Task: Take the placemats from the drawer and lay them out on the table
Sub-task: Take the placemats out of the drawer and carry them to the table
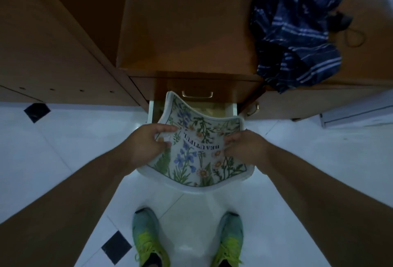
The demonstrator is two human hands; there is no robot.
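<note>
A floral placemat (196, 156) with a white border and the word BEAUTIFUL sags between my two hands, held above the floor in front of the cabinet. My left hand (148, 141) grips its left edge and my right hand (242, 147) grips its right edge. Behind the placemat a lower drawer (230, 110) stands pulled out, its white side rails showing. Most of the drawer's inside is hidden by the placemat. Above it is a shut drawer with a brass handle (197, 94).
The wooden cabinet top (187, 32) carries a dark blue striped cloth (297, 30) at the right, hanging over the edge. A taller wooden unit (49, 39) stands at the left. White floor tiles with black diamonds lie below, with my green shoes (148, 237).
</note>
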